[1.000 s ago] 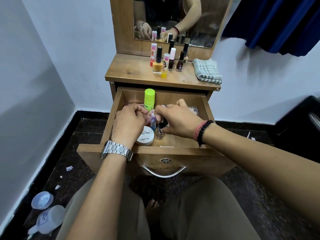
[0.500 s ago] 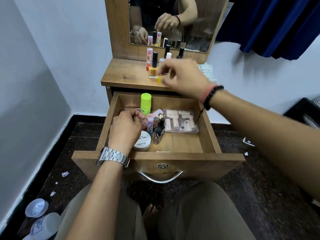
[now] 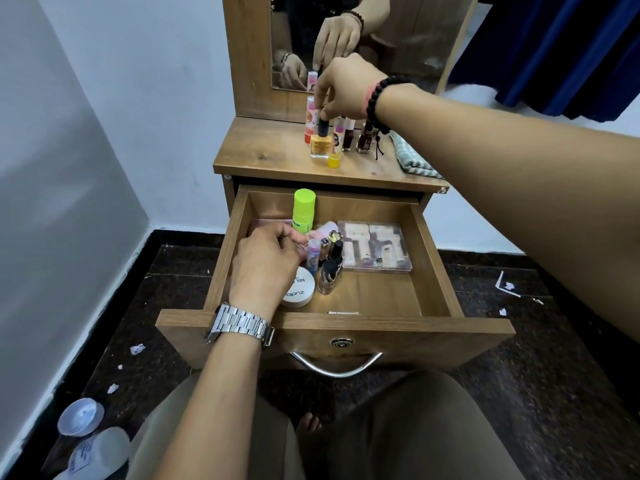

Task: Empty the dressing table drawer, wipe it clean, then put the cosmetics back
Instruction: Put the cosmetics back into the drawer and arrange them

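Since one second ago the right hand point(image 3: 346, 88) has left the drawer point(image 3: 433, 271) and risen to the table point(image 3: 263, 150) top, while the left hand point(image 3: 265, 265) stays low among the cosmetics. Right fingers point(image 3: 320, 98) now point down and pinch the dark cap of the yellow polish bottle point(image 3: 319, 143), which stands upright at the front of the cluster already set out below the mirror point(image 3: 398, 39); a small yellow tube point(image 3: 334, 160) stands just beside it, and dark polish bottles point(image 3: 364, 140) stand further right, near the folded cloth point(image 3: 412, 157). Left fingers curl over a small item near the lip balm stick point(image 3: 312, 254); what they pinch cannot be told. Remaining in the drawer are the green-capped stick point(image 3: 303, 211) at the back, the white round jar point(image 3: 298, 291) partly under the left hand, a clear polish bottle point(image 3: 327, 278) just beside it, and the flat palette case point(image 3: 375, 245) to the right, apart from both hands. Emptying appears about half done. To do this step well, each bottle should probably be set down upright and released only when steady, placed clear of its neighbours so that none topples, with the cloth left reachable for wiping.
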A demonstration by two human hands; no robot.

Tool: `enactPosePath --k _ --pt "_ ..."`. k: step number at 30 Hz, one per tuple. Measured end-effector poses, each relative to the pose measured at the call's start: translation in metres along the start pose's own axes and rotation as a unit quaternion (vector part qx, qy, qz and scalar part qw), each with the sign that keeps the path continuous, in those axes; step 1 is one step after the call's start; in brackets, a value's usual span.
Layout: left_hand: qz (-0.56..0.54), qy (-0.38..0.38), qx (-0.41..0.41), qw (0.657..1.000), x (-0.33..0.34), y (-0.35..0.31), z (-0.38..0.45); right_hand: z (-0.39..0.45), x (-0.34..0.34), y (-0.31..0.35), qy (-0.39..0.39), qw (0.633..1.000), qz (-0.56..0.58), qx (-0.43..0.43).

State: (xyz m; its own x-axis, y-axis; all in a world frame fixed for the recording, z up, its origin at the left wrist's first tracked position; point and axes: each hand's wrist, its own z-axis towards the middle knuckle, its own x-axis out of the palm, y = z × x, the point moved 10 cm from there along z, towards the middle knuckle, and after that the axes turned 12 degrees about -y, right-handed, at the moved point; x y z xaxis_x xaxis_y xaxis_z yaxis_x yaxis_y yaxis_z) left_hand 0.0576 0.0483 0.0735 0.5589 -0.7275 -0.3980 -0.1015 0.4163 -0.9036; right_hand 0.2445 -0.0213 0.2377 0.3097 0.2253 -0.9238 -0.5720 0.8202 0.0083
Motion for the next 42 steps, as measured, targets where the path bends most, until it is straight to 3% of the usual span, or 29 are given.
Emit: enactPosePath --k 7,15,20,28,42 --pt "0.011 -0.007 -0.01 1.0 -0.003 0.003 0.001 0.005 -0.002 0.008 -0.003 1.0 -0.022 -0.021" --pt "-0.002 0.011 -0.014 1.0 -0.001 -0.002 -0.002 -0.05 -0.096 0.027 -0.144 0.987 0.058 -0.035" --pt "0.007 0.011 -0.02 1.0 -0.002 -0.004 -0.006 -0.129 -0.099 0.012 -0.091 0.995 0.029 -0.03" --pt "0.057 -0.004 -0.004 0.998 -0.006 -0.008 -0.006 -0.217 0.002 -0.05 0.022 0.995 -0.081 0.055" --pt "0.096 -0.003 0.021 0.995 -0.007 -0.015 -0.007 -0.232 0.037 -0.072 0.035 0.991 -0.105 0.081"
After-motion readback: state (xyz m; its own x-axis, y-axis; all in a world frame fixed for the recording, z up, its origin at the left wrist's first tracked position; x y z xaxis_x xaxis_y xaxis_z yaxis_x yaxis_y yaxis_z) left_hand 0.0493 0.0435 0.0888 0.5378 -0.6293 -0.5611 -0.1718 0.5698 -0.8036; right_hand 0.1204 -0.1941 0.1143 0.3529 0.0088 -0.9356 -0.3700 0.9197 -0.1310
